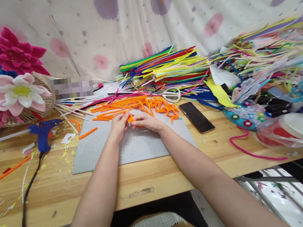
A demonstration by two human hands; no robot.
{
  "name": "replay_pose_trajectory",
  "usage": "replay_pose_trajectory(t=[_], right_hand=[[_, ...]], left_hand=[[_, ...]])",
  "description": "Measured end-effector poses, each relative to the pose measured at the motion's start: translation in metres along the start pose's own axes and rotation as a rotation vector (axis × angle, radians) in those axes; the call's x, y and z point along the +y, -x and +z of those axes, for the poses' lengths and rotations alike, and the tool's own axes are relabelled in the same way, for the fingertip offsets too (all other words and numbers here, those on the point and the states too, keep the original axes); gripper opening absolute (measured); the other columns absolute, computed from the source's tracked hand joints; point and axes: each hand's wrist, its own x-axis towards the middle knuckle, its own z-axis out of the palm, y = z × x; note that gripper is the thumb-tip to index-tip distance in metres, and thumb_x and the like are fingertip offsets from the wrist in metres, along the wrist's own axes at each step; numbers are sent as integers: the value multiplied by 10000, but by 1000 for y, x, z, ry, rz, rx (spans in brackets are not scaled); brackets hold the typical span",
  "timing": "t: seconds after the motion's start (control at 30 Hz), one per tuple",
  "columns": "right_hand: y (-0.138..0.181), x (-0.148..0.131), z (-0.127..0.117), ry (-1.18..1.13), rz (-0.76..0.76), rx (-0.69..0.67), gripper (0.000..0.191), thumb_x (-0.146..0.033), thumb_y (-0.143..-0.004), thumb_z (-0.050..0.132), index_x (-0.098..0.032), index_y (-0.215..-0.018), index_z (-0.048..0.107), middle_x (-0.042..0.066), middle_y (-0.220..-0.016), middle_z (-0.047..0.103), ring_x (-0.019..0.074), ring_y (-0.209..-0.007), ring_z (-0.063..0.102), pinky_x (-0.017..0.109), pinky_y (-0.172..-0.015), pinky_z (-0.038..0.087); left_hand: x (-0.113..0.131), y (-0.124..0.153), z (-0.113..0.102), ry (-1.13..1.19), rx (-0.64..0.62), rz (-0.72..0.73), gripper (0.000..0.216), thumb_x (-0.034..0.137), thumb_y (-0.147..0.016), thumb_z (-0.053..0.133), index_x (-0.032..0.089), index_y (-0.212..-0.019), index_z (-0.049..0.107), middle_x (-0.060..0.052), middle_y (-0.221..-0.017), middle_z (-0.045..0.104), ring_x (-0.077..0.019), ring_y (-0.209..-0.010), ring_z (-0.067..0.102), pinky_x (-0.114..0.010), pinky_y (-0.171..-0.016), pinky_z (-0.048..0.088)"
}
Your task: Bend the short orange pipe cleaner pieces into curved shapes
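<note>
Both my hands meet over the grey cutting mat (pixel 142 149), pinching an orange pipe cleaner (pixel 130 119) between them. My left hand (pixel 119 125) grips it from the left with thumb and fingers closed. From the right, my right hand (pixel 147 122) pinches the same piece; its lower fingertips are partly hidden. Just behind my hands lies a spread of orange pipe cleaners (pixel 117 105), some straight. Bent, wavy orange pieces (pixel 166 108) lie at the mat's upper right. One short orange pipe cleaner (pixel 88 133) rests across the mat's left edge.
A blue glue gun (pixel 43 136) with its cord lies left, near felt-like flowers (pixel 13 53). White-handled scissors (pixel 171 94) and a phone (pixel 197 117) are right of centre. Pipe cleaner bundles (pixel 173 66) line the back. At right are a plastic tub (pixel 302 130) and a pink pipe cleaner (pixel 244 148).
</note>
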Motion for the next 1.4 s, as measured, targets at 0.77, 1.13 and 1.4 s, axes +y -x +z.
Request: replay_pose_trajectory(t=[0.77,1.13,1.4], right_hand=[[-4,4,5,24,-38,85,242,-382,-685,611,-139,-683,611,-6,-660,597,79,-613,498,212,-629,401],[-4,-2,9,132,-113,153,283,-422,-712,575,-151,-632,569,-17,-641,553,86,-624,471,221,-653,394],[-9,11,9,188,-50,133,262,-398,-729,536,-152,-641,513,-38,-595,469,72,-572,420,203,-573,347]], left_hand=[[4,0,-7,-43,-30,103,273,404,-598,675,146,-550,599,8,-463,537,-63,-379,415,-199,-378,320],[3,-2,-2,-110,46,119,272,415,-643,632,145,-624,605,17,-496,529,-85,-409,442,-217,-398,351],[-10,-7,-7,-229,104,150,267,390,-685,581,161,-549,559,39,-458,439,-67,-417,341,-208,-409,256]])
